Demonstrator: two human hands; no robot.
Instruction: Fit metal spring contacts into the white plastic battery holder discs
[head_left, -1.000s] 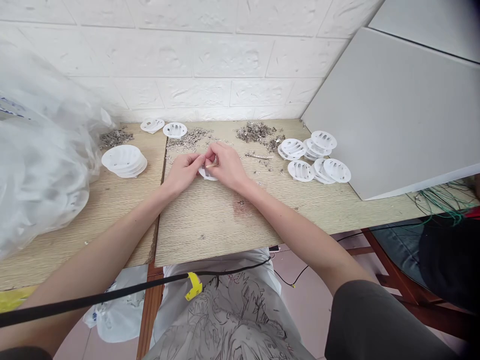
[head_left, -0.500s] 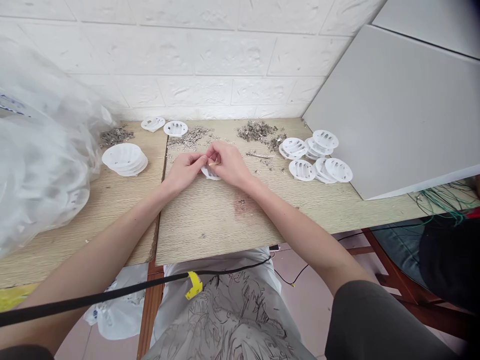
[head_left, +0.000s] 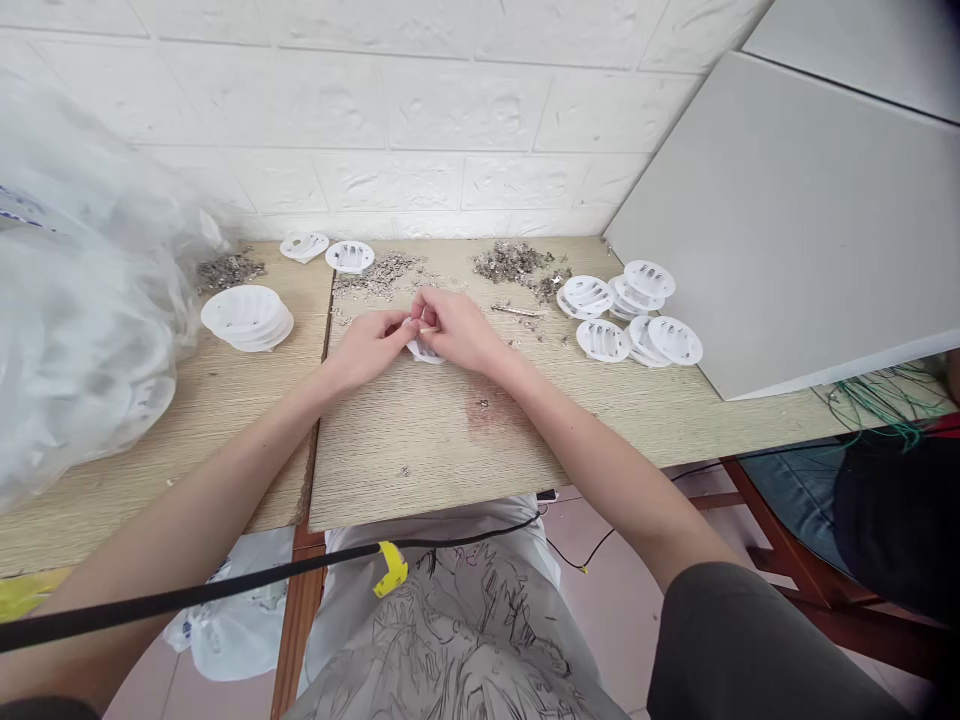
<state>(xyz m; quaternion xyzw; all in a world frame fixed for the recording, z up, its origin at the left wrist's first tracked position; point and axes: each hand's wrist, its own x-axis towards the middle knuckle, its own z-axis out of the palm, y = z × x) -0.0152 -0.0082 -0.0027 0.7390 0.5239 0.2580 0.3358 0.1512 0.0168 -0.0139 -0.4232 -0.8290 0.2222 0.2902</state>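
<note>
Between my two hands sits a round white plastic disc (head_left: 425,352), mostly covered by my fingers. My left hand (head_left: 375,343) grips its left edge, thumb and forefinger pressed together. My right hand (head_left: 456,328) bends over the disc from the other side, fingertips pinched at its upper part; any small part in them is hidden. Just beyond my hands lies a spread of small silvery metal pieces (head_left: 382,272). A darker heap of metal clips (head_left: 510,262) is farther right, with a thin metal strip (head_left: 516,311) in front of it.
White discs with metal contacts (head_left: 602,341) lie in several overlapping piles at right, near a grey panel (head_left: 810,220). At left are a stack of white discs (head_left: 244,312) and a big clear plastic bag (head_left: 82,350). A black cable (head_left: 225,590) crosses low in front.
My hands stay together at the disc, with only a slight shift of the fingers. More of the disc's front edge shows below them now. The whole view has drifted slightly.
</note>
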